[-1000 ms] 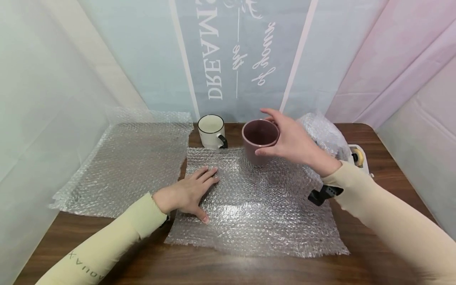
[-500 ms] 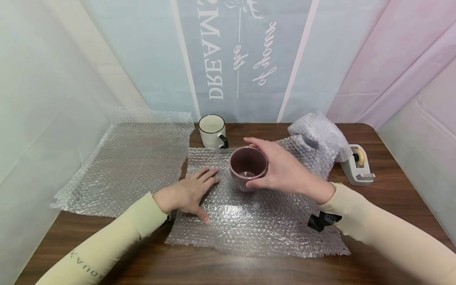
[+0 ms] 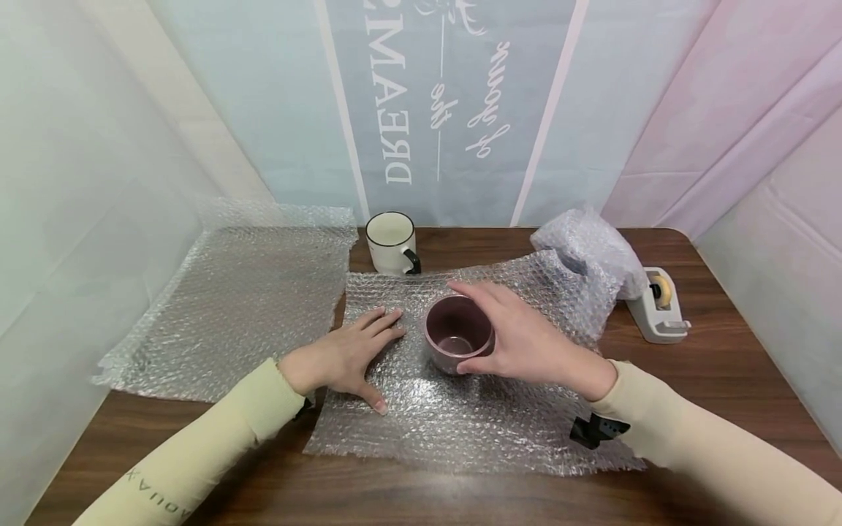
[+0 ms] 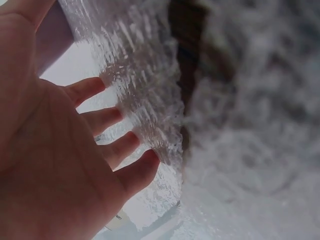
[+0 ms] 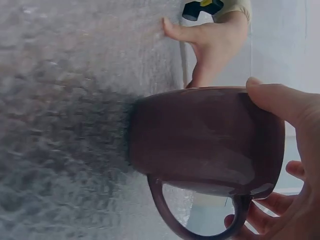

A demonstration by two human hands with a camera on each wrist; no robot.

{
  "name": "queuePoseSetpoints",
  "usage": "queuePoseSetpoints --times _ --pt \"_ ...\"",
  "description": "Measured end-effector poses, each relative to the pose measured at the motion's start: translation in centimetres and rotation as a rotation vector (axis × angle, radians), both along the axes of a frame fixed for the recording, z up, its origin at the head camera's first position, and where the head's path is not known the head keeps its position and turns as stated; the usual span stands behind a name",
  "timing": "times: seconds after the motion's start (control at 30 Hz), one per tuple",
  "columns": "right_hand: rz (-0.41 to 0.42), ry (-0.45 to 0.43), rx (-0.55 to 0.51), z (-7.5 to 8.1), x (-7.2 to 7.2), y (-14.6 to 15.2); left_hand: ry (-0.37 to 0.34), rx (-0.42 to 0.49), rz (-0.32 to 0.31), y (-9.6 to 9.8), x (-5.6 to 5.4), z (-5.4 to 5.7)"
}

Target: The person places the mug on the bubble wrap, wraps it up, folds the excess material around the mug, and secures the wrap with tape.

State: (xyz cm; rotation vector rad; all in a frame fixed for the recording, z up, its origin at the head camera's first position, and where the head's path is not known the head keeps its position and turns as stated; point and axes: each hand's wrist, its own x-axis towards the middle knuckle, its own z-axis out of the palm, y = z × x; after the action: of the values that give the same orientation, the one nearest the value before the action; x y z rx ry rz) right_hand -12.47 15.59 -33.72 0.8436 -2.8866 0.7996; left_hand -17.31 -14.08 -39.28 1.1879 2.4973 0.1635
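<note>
A dark mauve mug (image 3: 454, 361) stands upright on a sheet of bubble wrap (image 3: 460, 431) in the middle of the table. My right hand (image 3: 526, 336) grips it near the rim, thumb on the near side and fingers on the far side. In the right wrist view the mug's handle (image 5: 200, 235) shows beneath my palm, and its base is at the wrap. My left hand (image 3: 342, 358) rests on the left part of the same sheet with fingers spread. In the left wrist view its fingertips (image 4: 150, 157) touch the wrap.
A white mug (image 3: 391, 245) with a black rim and handle stands behind the sheet. Another bubble wrap sheet (image 3: 243, 307) lies at the left. At the right are a bubble-wrapped bundle (image 3: 592, 245) and a tape dispenser (image 3: 661, 310).
My right hand has brought the mauve mug from the back edge of the wrap toward me and slightly left, to the sheet's middle. The left hand has stayed in place.
</note>
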Motion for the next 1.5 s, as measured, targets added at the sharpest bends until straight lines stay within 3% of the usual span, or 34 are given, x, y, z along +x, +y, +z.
queuePoseSetpoints --times 0.23,0.43,0.5,0.63,0.77,0.9,1.0,1.2,1.33,1.5 --pt "0.006 -0.006 0.020 0.4 0.3 1.0 -0.013 0.028 -0.025 -0.7 -0.3 0.2" --pt "-0.031 0.005 0.038 0.8 0.9 3.1 -0.120 0.140 -0.012 -1.4 -1.2 0.7" --pt "-0.046 0.002 0.041 0.7 1.0 4.0 -0.115 0.192 0.003 -1.6 -1.6 0.9" --pt "-0.087 0.019 0.065 0.1 1.4 5.8 0.030 0.287 0.065 -1.9 -2.5 1.2" --pt "-0.102 0.073 0.098 -0.7 1.8 7.3 0.204 0.375 0.209 -2.3 -3.4 1.3" --pt "-0.051 0.114 0.141 -1.5 2.0 8.0 0.276 0.446 0.352 -3.1 -4.4 0.9" --pt "0.042 0.108 0.178 -2.1 2.3 8.1 0.244 0.441 0.439 -3.7 -5.0 0.6" --pt "0.228 -0.010 0.217 -3.4 3.1 7.9 0.066 0.431 0.568 -4.1 -5.7 0.4" --pt "0.239 -0.062 0.253 -3.9 3.5 7.7 0.032 0.465 0.579 -4.0 -5.7 0.6" --pt "0.235 -0.041 0.258 -4.5 3.6 7.6 0.051 0.493 0.546 -3.9 -5.5 0.9"
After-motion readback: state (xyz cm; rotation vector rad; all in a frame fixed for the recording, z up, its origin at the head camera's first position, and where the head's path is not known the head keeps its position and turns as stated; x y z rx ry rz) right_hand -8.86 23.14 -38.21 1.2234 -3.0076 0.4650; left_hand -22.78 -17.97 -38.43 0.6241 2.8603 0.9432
